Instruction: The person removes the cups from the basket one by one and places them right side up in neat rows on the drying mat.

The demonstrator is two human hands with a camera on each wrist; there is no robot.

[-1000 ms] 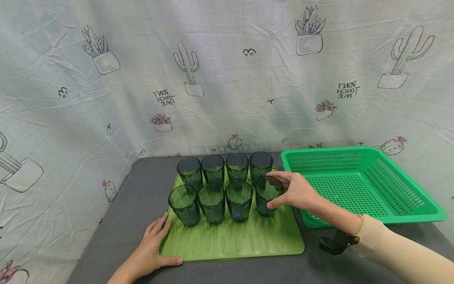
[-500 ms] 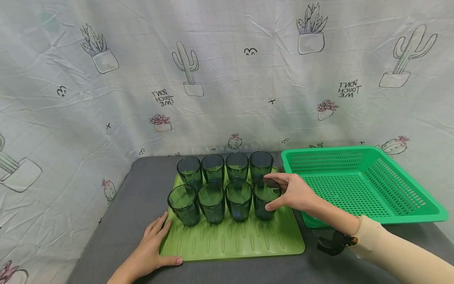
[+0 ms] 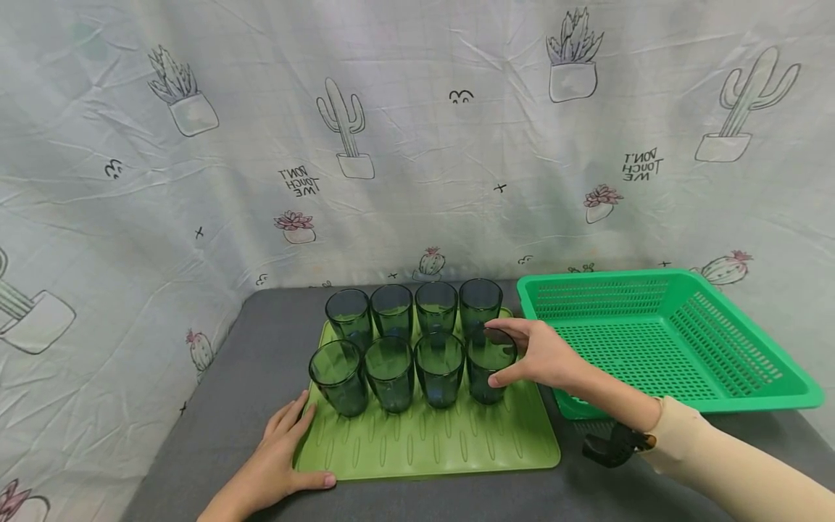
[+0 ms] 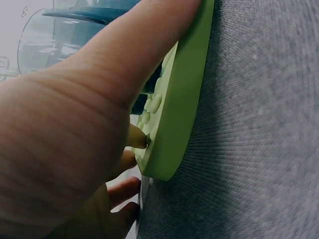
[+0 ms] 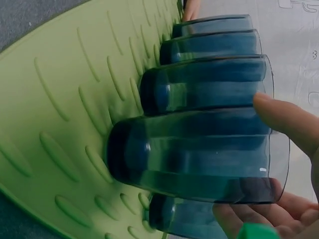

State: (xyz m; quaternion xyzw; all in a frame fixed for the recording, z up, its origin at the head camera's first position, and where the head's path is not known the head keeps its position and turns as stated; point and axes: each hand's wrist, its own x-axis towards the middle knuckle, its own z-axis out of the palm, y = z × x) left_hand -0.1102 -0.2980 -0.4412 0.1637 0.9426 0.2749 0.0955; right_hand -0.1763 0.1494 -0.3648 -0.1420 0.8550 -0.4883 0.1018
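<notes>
Several dark green drinking glasses (image 3: 440, 370) stand upright in two rows on a ridged green drying mat (image 3: 430, 449). At the front row's right end, my right hand (image 3: 548, 355) holds a glass (image 3: 488, 373) near its rim, thumb on the near side and fingers behind. Seen in the right wrist view, this glass (image 5: 194, 154) has its base down on the mat, close beside its neighbour (image 5: 204, 84). My left hand (image 3: 274, 449) lies at the mat's front left corner, fingers along the left edge and thumb along the front. The left wrist view shows that thumb (image 4: 134, 45) against the mat's edge (image 4: 184, 99).
A green slotted plastic basket (image 3: 770, 402) stands right of the mat, its near left corner close to the mat and behind my right forearm. Grey cloth (image 3: 248, 362) covers the table. Behind it hangs a pale curtain (image 3: 417, 145) printed with cacti.
The right hand has shifted its glass slightly left and nearer, closer to the neighbouring glass; over the last half second it hardly moves. The left hand has stayed at the mat's corner.
</notes>
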